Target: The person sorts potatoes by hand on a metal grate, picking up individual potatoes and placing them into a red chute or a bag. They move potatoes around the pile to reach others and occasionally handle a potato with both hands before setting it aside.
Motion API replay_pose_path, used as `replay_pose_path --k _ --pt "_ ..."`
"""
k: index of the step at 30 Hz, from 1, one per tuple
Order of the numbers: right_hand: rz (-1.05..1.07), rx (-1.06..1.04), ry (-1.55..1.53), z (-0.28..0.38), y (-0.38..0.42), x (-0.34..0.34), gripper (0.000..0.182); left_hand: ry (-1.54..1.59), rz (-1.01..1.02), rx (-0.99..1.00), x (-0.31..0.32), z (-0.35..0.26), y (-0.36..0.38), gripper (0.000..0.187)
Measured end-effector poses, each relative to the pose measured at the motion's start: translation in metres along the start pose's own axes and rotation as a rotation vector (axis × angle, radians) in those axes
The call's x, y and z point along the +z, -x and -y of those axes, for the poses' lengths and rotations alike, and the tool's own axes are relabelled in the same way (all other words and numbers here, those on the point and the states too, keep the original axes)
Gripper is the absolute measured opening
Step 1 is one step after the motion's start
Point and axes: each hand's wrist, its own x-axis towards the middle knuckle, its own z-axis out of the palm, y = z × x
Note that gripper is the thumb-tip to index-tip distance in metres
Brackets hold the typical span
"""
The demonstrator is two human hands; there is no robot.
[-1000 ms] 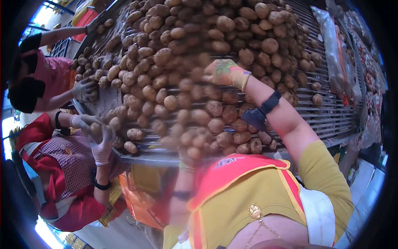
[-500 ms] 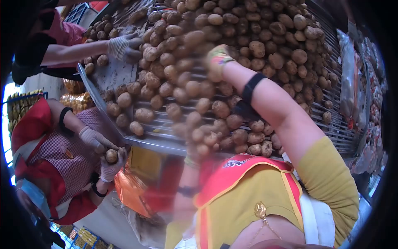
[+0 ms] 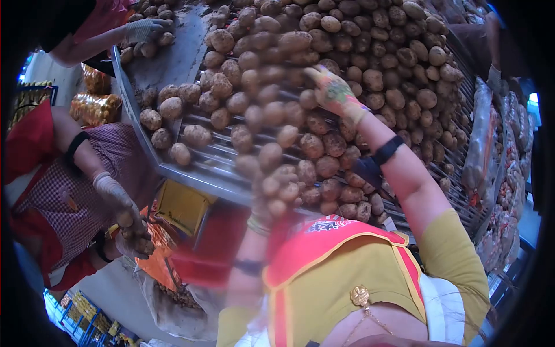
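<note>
Brown, soil-marked potatoes (image 3: 373,80) lie heaped over a table of metal bars (image 3: 222,144), thickest at the back and right. My right hand (image 3: 338,95), in a patterned glove, reaches in among them from the right. Its fingers are stretched out over the potatoes, with none clearly gripped. Near the table's front edge, my left hand (image 3: 261,217) shows as a smeared glove beside several blurred potatoes. Its fingers are hidden by blur and potatoes. The potatoes between my two hands are also blurred.
A co-worker's gloved hands (image 3: 130,228) hold potatoes at the left. Another person's gloved hand (image 3: 147,29) touches potatoes at top left. A metal rim (image 3: 202,182) edges the table. A yellow crate (image 3: 185,205), an orange bag (image 3: 153,254) and filled bags (image 3: 480,139) stand around it.
The view has shifted a little. My right hand has turned, showing more of its glove. The co-worker's hands have lowered, and the top-left person's hand has moved back to other potatoes.
</note>
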Motion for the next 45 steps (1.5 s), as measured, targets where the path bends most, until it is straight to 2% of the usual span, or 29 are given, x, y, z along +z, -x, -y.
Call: replay_pose_path --k 2,5,8,9,10,13,16,19,20,21,22,24,26,28,29,31,32,34,35,36,37,38,39,41,42,43,44,45 --pt "-0.043 0.140 -0.040 0.022 -0.025 0.018 0.043 -0.043 -0.008 0.016 0.001 0.004 0.002 0.063" --pt "0.002 0.182 0.066 0.046 -0.041 0.023 0.038 -0.023 0.052 0.009 0.005 0.012 0.004 0.062" --pt "0.267 0.144 0.257 0.064 -0.048 -0.005 0.034 -0.018 0.022 0.014 -0.007 0.023 0.004 0.059" --pt "0.239 0.106 0.287 0.051 -0.051 0.000 0.032 -0.027 0.013 0.015 -0.016 0.026 0.004 0.058" --pt "0.424 0.085 0.364 0.054 -0.055 -0.022 0.033 0.012 0.054 -0.002 -0.016 0.028 0.005 0.058" --pt "0.438 0.180 0.169 0.045 -0.058 -0.029 0.035 0.237 0.266 -0.092 0.002 0.034 0.009 0.056" --pt "0.652 0.112 0.349 0.062 -0.052 -0.037 0.036 0.162 0.243 0.050 0.013 0.044 0.022 0.061" --pt "0.550 0.025 0.459 0.064 -0.044 -0.006 0.030 0.179 -0.026 0.247 0.048 0.048 0.033 0.063" --pt "0.489 0.001 0.505 0.062 -0.039 0.009 0.029 0.176 0.008 0.263 0.045 0.045 0.036 0.063" --pt "0.318 -0.150 0.398 0.047 -0.029 0.024 0.029 0.174 0.042 0.277 0.041 0.042 0.038 0.062" --pt "0.183 -0.197 0.298 0.033 -0.021 0.034 0.030 0.170 0.077 0.290 0.039 0.038 0.040 0.062" --pt "0.103 -0.314 0.085 0.017 -0.008 0.026 0.028 0.218 0.138 0.304 0.031 0.031 0.049 0.058" --pt "0.037 0.059 -0.379 0.019 0.011 0.006 0.027 0.296 0.184 0.299 0.013 0.028 0.065 0.055" --pt "0.047 0.309 -1.005 0.058 0.034 -0.033 0.035 0.319 0.204 0.334 -0.004 0.032 0.086 0.053" --pt "0.128 0.391 -1.405 0.087 0.055 -0.048 0.043 0.335 0.208 0.352 -0.009 0.035 0.099 0.052" --pt "0.419 0.463 -1.889 0.099 0.096 -0.036 0.057 0.393 0.183 0.425 -0.045 0.045 0.125 0.051" --pt "0.621 0.434 -1.965 0.088 0.113 -0.019 0.063 0.435 0.155 0.482 -0.076 0.053 0.136 0.050" --pt "1.043 0.543 -1.853 0.154 0.138 -0.014 0.068 0.657 0.202 0.544 -0.086 0.066 0.182 0.049" --pt "1.284 0.541 -1.756 0.184 0.145 -0.004 0.070 0.759 0.113 0.640 -0.096 0.071 0.206 0.047" --pt "1.572 0.453 -1.622 0.198 0.154 0.025 0.074 0.771 -0.011 0.785 -0.112 0.074 0.228 0.044" --pt "1.766 0.455 -1.599 0.211 0.174 0.070 0.076 0.770 -0.145 0.924 -0.127 0.078 0.250 0.042" --pt "1.907 0.393 -1.746 0.231 0.207 0.127 0.077 0.672 -0.315 1.101 -0.152 0.081 0.268 0.040" --pt "2.061 0.326 -1.878 0.251 0.239 0.183 0.077 0.631 -0.319 1.124 -0.181 0.082 0.287 0.042" --pt "2.185 0.411 -1.848 0.326 0.265 0.215 0.069 0.046 -0.559 1.047 -0.302 0.089 0.335 0.045" --pt "2.093 0.306 -1.669 0.349 0.261 0.206 0.064 -0.230 -0.676 1.007 -0.356 0.091 0.358 0.047" --pt "2.013 0.214 -1.477 0.373 0.257 0.195 0.059 0.054 -0.537 1.010 -0.334 0.087 0.362 0.042" --pt "1.795 -0.153 -1.421 0.386 0.255 0.193 0.054 0.082 -0.599 1.004 -0.330 0.078 0.363 0.044" --pt "1.655 -0.291 -1.371 0.385 0.246 0.186 0.052 -0.011 -0.725 1.003 -0.325 0.070 0.359 0.046"
